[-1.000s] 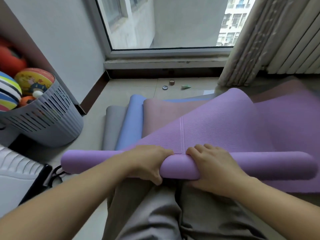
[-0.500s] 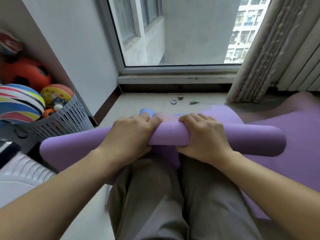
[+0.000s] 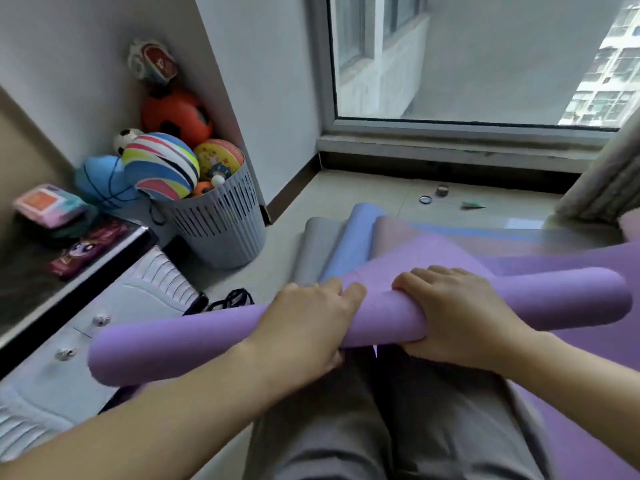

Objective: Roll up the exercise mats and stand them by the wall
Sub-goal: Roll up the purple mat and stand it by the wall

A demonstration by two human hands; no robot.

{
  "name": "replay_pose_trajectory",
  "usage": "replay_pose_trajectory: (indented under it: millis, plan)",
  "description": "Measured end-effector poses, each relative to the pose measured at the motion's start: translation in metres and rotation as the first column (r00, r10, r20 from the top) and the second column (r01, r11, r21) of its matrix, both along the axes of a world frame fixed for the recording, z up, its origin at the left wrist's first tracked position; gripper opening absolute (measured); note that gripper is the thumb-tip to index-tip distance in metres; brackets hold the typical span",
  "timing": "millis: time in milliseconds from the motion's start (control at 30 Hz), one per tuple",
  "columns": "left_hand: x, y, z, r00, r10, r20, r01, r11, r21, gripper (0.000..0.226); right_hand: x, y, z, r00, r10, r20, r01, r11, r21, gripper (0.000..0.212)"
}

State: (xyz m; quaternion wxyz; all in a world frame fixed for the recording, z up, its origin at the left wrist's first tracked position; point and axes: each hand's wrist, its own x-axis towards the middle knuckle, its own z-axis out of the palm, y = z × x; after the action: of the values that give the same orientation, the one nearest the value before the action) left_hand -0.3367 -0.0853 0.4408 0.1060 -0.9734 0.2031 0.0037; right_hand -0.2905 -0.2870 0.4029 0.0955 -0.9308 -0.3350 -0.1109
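Observation:
A rolled purple mat (image 3: 194, 337) lies across my lap, tilted up toward the right, with its loose end still spread over the floor at the right. My left hand (image 3: 308, 323) grips the roll near its middle, fingers curled over the top. Beside it my right hand (image 3: 453, 313) grips the roll too, thumb underneath. Beyond the roll, a grey mat (image 3: 311, 251), a blue mat (image 3: 353, 244) and a pink mat (image 3: 394, 233) lie flat and overlapping on the tiled floor.
A grey slatted basket (image 3: 221, 226) full of balls stands at the left by the white wall (image 3: 277, 98). A white cabinet (image 3: 114, 306) is at my near left. Small bits (image 3: 440, 195) lie on the floor under the window, and a curtain (image 3: 602, 174) hangs at the right.
The roll has been lifted and pulled back toward my lap, its left end dropping lower. My view has swung left, bringing the basket and cabinet further in.

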Motion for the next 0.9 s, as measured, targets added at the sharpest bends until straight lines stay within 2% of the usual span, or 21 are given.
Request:
replay_pose_trajectory:
  millis: [100,233,333,400,467,533,633,700,800,900]
  plan:
    - [-0.012,-0.003,-0.022,0.991,-0.002,-0.133,0.003,1.0,0.007,0.066,-0.018,-0.004,-0.019,0.977,0.02,-0.213,-0.05,0.99,-0.135,0.055]
    - [-0.008,-0.002,-0.034,0.925,-0.018,-0.38,-0.012,0.997,-0.075,0.057,-0.027,-0.005,-0.028,0.922,-0.019,-0.387,-0.063,0.978,-0.2,0.057]
    - [-0.001,-0.004,-0.038,0.842,-0.039,-0.538,-0.042,0.989,-0.139,0.05,-0.029,-0.009,-0.034,0.928,-0.048,-0.37,-0.049,0.967,-0.249,0.072]
    - [0.009,-0.006,-0.037,0.769,-0.039,-0.638,-0.076,0.985,-0.153,0.049,-0.032,-0.015,-0.044,0.966,-0.027,-0.257,-0.045,0.962,-0.27,0.08]
    - [0.016,-0.009,-0.037,0.72,-0.031,-0.694,-0.101,0.984,-0.149,0.05,-0.035,-0.021,-0.054,0.983,-0.014,-0.182,-0.024,0.979,-0.202,0.065]
    - [0.018,-0.014,-0.039,0.759,-0.035,-0.651,-0.077,0.987,-0.143,0.048,-0.03,-0.026,-0.055,0.974,-0.035,-0.224,-0.011,0.98,-0.201,0.055]
    - [0.004,-0.026,-0.046,0.95,-0.034,-0.309,0.037,0.999,0.004,0.061,-0.017,-0.028,-0.046,0.909,-0.055,-0.413,-0.029,0.98,-0.196,0.056]
    - [-0.003,-0.033,-0.052,0.981,-0.048,-0.185,0.061,0.996,0.067,0.069,-0.006,-0.028,-0.038,0.861,-0.05,-0.506,-0.05,0.982,-0.182,0.055]
    - [0.002,-0.028,-0.054,0.967,-0.052,-0.249,0.042,0.998,-0.043,0.064,0.0,-0.025,-0.038,0.833,-0.043,-0.552,-0.084,0.975,-0.204,0.06]
    - [0.021,-0.013,-0.049,0.881,-0.072,-0.468,-0.018,0.983,-0.184,0.053,-0.012,-0.022,-0.048,0.944,-0.041,-0.327,-0.04,0.971,-0.235,0.069]
